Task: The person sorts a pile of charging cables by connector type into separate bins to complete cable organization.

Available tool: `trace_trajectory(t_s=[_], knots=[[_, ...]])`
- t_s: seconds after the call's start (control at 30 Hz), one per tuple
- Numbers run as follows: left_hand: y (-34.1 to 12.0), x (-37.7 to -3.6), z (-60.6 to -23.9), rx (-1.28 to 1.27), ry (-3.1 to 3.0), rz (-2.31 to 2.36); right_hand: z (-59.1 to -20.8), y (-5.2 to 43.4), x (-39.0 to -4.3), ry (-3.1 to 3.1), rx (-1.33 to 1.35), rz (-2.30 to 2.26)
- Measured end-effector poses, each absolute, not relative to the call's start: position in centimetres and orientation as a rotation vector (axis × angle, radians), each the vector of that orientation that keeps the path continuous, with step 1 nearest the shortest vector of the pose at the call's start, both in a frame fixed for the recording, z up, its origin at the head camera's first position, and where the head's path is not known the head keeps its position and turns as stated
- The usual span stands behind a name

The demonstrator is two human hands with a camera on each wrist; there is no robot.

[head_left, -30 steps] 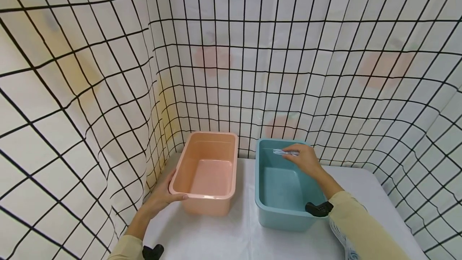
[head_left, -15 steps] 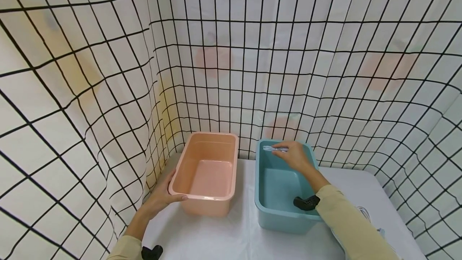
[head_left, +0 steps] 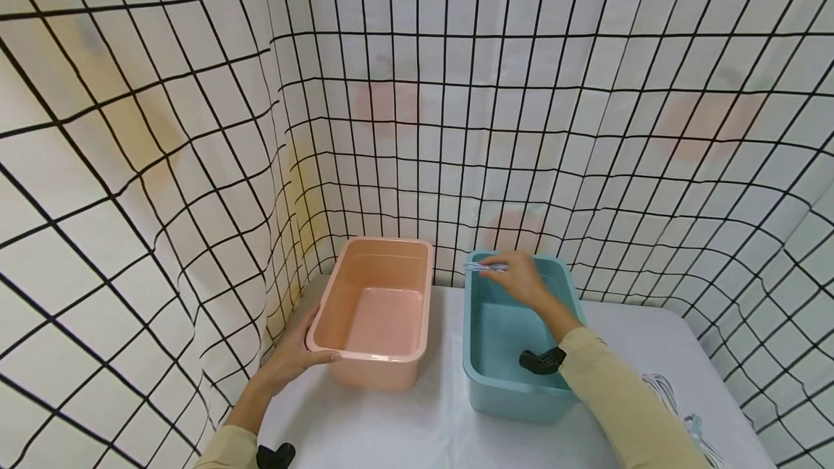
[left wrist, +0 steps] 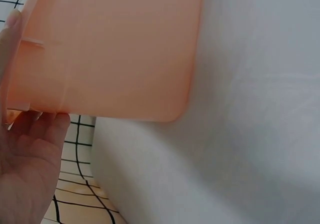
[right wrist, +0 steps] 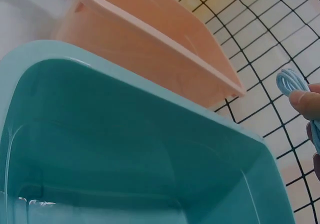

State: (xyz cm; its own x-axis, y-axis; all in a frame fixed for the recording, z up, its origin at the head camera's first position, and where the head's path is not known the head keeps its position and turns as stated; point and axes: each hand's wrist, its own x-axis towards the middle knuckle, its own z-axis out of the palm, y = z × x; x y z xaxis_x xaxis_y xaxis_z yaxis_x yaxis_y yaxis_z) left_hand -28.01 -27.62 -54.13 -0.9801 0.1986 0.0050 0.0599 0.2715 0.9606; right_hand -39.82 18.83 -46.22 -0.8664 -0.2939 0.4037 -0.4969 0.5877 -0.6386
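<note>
My right hand point(head_left: 521, 281) pinches a coiled cable point(head_left: 485, 266) over the blue bin's point(head_left: 515, 396) 12 o'clock rim, my left hand point(head_left: 289, 357) grips the pink bin point(head_left: 371, 353), and I think lowering it comes next.

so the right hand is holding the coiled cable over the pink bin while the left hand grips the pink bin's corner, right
Not quite: the right hand holds the coiled cable over the teal bin, as the head view shows. The left hand does grip the pink bin at its corner.

cable coil point(right wrist: 292, 83) partly behind fingers point(right wrist: 306, 103)
</note>
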Motion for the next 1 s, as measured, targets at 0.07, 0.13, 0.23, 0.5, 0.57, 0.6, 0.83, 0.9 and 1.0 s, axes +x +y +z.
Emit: trace_trajectory(t_s=[0.07, 0.13, 0.23, 0.5, 0.57, 0.6, 0.83, 0.9, 1.0], knots=[[-27.7, -28.1, -54.1, 0.263, 2.408, 1.816, -46.2, 18.4, -40.1, -2.566, 0.660, 1.158], [-27.7, -28.2, -54.1, 0.282, 2.409, 1.816, -46.0, 18.0, -40.3, -2.569, 0.667, 1.166], [-27.8, -28.2, -54.0, 0.293, 2.412, 1.822, -45.8, 17.3, -40.6, -2.587, 0.665, 1.177], [-27.9, -28.1, -54.2, 0.270, 2.386, 1.826, -44.9, 14.9, -41.7, -2.636, 0.673, 1.179], [-27.9, -28.2, -54.3, 0.262, 2.390, 1.822, -44.8, 14.3, -42.0, -2.639, 0.692, 1.176], [-27.9, -28.2, -54.3, 0.262, 2.393, 1.818, -44.7, 14.0, -42.2, -2.640, 0.702, 1.172], [-28.1, -28.6, -54.4, 0.334, 2.339, 1.854, -44.5, 11.5, -43.4, -2.653, 0.705, 1.169], [-28.1, -28.6, -54.4, 0.345, 2.346, 1.851, -44.5, 10.8, -43.8, -2.664, 0.708, 1.175], [-28.2, -28.3, -54.4, 0.323, 2.372, 1.834, -44.7, 9.6, -44.2, -2.670, 0.708, 1.181]])
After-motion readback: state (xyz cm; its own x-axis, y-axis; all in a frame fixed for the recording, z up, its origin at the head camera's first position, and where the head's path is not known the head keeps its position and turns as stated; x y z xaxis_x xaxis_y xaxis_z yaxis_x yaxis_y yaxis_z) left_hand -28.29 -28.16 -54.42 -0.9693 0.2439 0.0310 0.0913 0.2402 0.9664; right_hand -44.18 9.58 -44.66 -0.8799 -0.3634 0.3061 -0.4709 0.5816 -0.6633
